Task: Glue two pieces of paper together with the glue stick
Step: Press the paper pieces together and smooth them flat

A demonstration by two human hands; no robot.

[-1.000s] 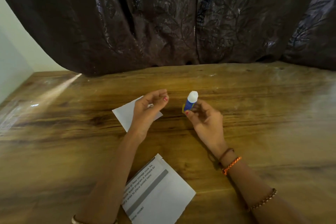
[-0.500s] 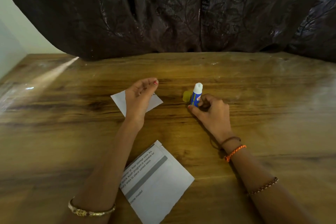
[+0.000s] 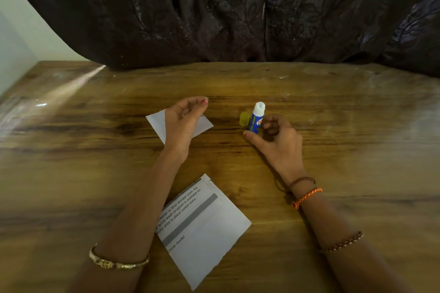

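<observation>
In the head view, the glue stick [image 3: 256, 118] is seen upright on the wooden table [image 3: 357, 150], its yellow cap [image 3: 244, 118] off and set just left of it, white glue exposed above a blue printed barrel. It is judged light, rigid and easily tipped; the barrel is best gripped low, clear of the tacky tip. The right hand [image 3: 277, 140] is curled loosely at the barrel; whether it is gripped or merely touched cannot be told. Left of the stick, a small white paper [image 3: 157, 123] lies under the loosely curled left hand [image 3: 183, 121], apparently empty. Nearer than the stick, a larger printed sheet [image 3: 202, 228] lies flat; both are thin, floppy, easily slid.
</observation>
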